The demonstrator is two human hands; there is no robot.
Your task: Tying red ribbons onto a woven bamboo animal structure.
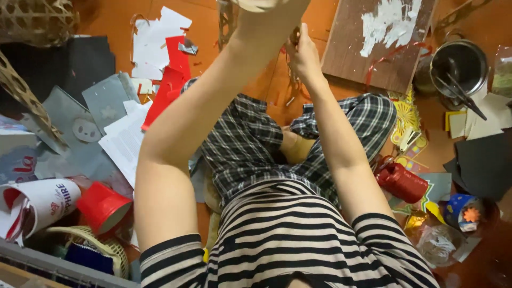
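Observation:
I sit cross-legged on an orange floor in a striped shirt and plaid shorts (240,144), with both arms raised in front of me. My right hand (304,53) is closed, pinching a thin brownish strip (292,40) that is mostly hidden behind the fingers. My left forearm (213,90) rises to the top edge, where my left hand (266,13) is cut off just past the wrist beside a pale object (256,4). What that hand holds is out of sight. The two hands are close together.
A paint-smeared wooden board (373,42) lies at the top right beside a metal pot (458,64) with tools in it. A red spool (402,182), black sheets (485,165), red cup (101,205), paper scraps (160,48), grey card (101,101) and woven baskets (37,21) surround me.

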